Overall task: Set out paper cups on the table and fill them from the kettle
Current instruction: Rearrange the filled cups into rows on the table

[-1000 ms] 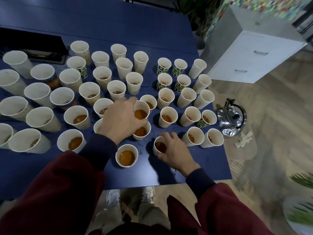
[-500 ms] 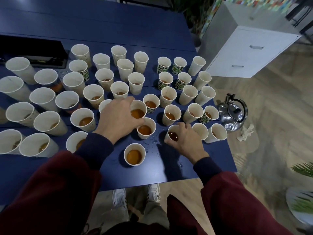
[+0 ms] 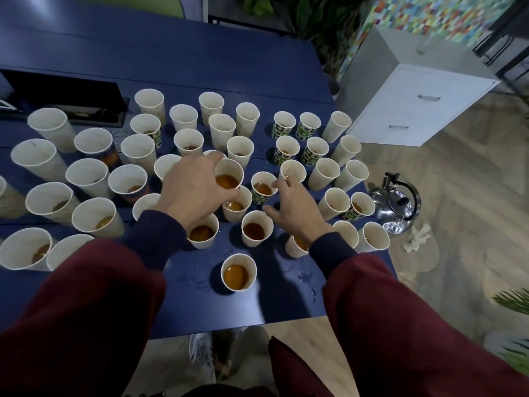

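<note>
Dozens of paper cups (image 3: pixel 189 138) stand crowded on the blue table (image 3: pixel 200 61), many holding an amber drink. The left hand (image 3: pixel 194 193) has its fingers curled round a filled cup (image 3: pixel 229 174) mid-table. The right hand (image 3: pixel 297 207) hovers just beside it, fingers spread wide and holding nothing, their tips near a white cup (image 3: pixel 292 170); I cannot tell if they touch it. The steel kettle (image 3: pixel 398 204) sits on the floor by the table's right end, with a crumpled tissue (image 3: pixel 416 237) next to it.
</note>
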